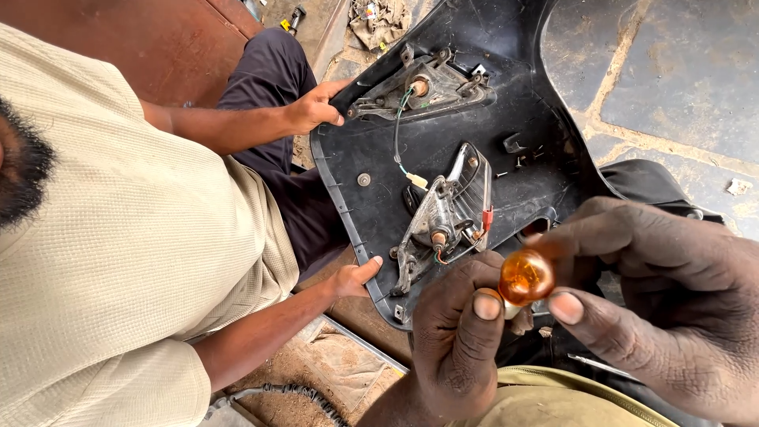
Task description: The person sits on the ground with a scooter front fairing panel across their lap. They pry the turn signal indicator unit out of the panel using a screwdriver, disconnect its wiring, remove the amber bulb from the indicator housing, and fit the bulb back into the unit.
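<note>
Pinching a small amber bulb (526, 277) between both hands, left hand (458, 336) and right hand (664, 300) raise it near for inspection, while a co-worker's hands (316, 107) steady the black panel (443, 150).

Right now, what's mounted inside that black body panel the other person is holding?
Inside the black panel sit two lamp housings with wires. The nearer one's lower end is hidden behind the left hand holding the amber bulb.
</note>
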